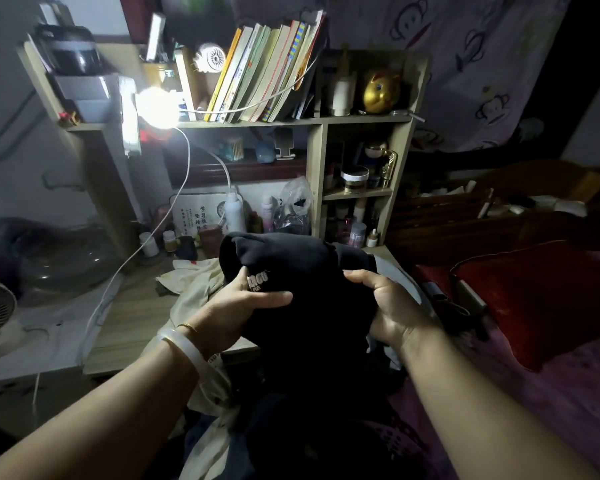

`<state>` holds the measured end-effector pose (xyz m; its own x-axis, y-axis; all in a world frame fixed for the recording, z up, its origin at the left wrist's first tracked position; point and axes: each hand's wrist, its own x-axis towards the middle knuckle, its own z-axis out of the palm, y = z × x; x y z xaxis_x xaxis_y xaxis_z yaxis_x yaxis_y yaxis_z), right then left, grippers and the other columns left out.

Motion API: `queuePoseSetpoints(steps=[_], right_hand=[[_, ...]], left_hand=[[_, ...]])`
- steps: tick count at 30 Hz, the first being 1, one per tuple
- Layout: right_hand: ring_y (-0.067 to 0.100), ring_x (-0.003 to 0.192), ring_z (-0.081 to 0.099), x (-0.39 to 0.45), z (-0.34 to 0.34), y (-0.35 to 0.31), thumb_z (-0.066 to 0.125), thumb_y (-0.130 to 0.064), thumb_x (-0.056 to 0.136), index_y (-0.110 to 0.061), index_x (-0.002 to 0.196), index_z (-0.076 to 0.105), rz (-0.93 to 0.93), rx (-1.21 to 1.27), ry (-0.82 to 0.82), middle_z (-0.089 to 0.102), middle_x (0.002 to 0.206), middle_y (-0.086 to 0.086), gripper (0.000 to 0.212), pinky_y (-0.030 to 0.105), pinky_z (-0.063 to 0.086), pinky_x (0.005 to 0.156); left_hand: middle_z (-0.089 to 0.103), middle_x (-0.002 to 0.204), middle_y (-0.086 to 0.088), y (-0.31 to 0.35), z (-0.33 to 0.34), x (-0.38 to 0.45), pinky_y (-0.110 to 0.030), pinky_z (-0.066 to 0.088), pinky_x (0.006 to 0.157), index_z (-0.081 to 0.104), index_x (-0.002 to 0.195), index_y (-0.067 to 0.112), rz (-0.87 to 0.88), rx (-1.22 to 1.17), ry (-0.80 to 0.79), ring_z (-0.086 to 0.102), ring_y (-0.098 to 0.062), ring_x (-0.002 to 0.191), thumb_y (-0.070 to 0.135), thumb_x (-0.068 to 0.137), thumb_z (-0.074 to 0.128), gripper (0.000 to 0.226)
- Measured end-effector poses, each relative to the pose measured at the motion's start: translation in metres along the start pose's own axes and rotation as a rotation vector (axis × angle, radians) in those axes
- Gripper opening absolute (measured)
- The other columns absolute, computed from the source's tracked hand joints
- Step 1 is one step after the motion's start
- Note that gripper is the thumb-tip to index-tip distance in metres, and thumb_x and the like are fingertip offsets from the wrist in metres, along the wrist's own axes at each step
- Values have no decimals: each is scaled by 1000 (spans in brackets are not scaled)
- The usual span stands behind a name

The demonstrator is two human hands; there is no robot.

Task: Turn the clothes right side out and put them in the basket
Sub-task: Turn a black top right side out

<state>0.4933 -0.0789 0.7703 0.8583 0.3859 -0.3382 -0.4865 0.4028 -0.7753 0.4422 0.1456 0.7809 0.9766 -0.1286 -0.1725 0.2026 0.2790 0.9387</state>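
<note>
A black garment [302, 306] fills the middle of the view, bunched up and held over the near edge of a wooden desk [136, 317]. The left hand [243, 306] grips it at 9 o'clock of the bundle, thumb laid across the front and fingers curled behind the cloth; the right hand [388, 306] grips it at 3 o'clock, thumb on top and fingers wrapped under a fold. The bulk of the cloth rises above both hands toward 12 o'clock and hangs down below them toward 6. A cream garment [194, 289] lies on the desk at 9 o'clock of the black one, partly under it.

No basket can be made out in this dim view.

The shelf unit [317, 157] at 12 o'clock holds a row of leaning books [264, 71] in its top left bay, a gold piggy bank [381, 91] in the top right bay, and jars and small bottles in the lower right bays.

White printed letters [258, 280] show on the black garment just beside the left thumb, partly covered; only "GO" and "RE" can be read. A card [198, 216] with Chinese characters leans at the back of the desk, too small to read.
</note>
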Motion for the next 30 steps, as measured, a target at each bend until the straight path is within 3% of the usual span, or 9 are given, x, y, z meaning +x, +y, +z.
queuePoseSetpoints(steps=[5,8,10,14,17,19,22,25,30], right_hand=[[29,72,71,-4,7,16,68,-12,68,-3,95,72,54,-51,85,72,86,15,29,35,58,63],[28,68,70,-7,3,15,71,-6,63,-4,85,72,48,-125,173,72,77,13,21,33,56,58],[28,65,71,-9,4,16,71,-6,59,-5,81,72,53,-91,182,72,74,12,22,33,56,57],[28,66,72,-13,2,15,70,-8,59,-6,72,77,52,-18,160,74,76,12,15,35,58,58],[29,70,71,-18,-1,10,72,-3,63,-4,75,76,23,-108,186,72,82,16,12,37,58,67],[33,87,70,-20,-3,4,79,-3,65,2,102,71,-73,-284,250,69,103,20,38,43,57,83],[31,134,43,-27,-7,-12,93,-39,45,-25,153,20,-156,-734,267,37,150,12,131,47,39,109],[20,147,11,-39,8,-18,85,-70,31,-51,148,10,-218,-1261,101,3,161,-9,140,42,26,115],[8,121,52,-25,28,2,87,-22,57,-33,143,38,-287,-1249,-75,56,130,-13,99,30,45,101]], left_hand=[[56,121,-37,-11,-3,-4,-51,46,96,58,117,-7,-93,-65,133,58,-45,103,-4,76,66,42],[68,94,-22,-11,-4,-2,-40,55,80,73,89,3,-152,-149,230,67,-31,77,5,82,64,11],[72,79,-13,-15,-6,-3,-33,59,66,77,74,10,-122,-154,148,71,-24,68,12,81,68,11],[70,102,-21,-21,-5,-8,-34,59,74,68,106,2,2,3,-5,70,-31,89,-2,67,74,40],[67,97,-23,-16,-6,-7,-36,58,75,63,104,-2,48,25,29,67,-33,84,-12,57,70,48],[67,92,-21,-7,-2,-7,-36,57,77,65,97,1,66,32,43,66,-32,81,-15,57,68,44],[64,98,-24,4,6,-7,-43,52,87,61,105,-3,81,71,70,64,-35,89,-22,64,63,45],[65,107,-22,11,20,-5,-48,48,98,60,115,1,114,132,124,62,-37,102,-22,65,65,56],[61,124,-19,17,40,-4,-43,49,101,56,129,11,177,135,120,61,-31,113,-21,66,68,72]])
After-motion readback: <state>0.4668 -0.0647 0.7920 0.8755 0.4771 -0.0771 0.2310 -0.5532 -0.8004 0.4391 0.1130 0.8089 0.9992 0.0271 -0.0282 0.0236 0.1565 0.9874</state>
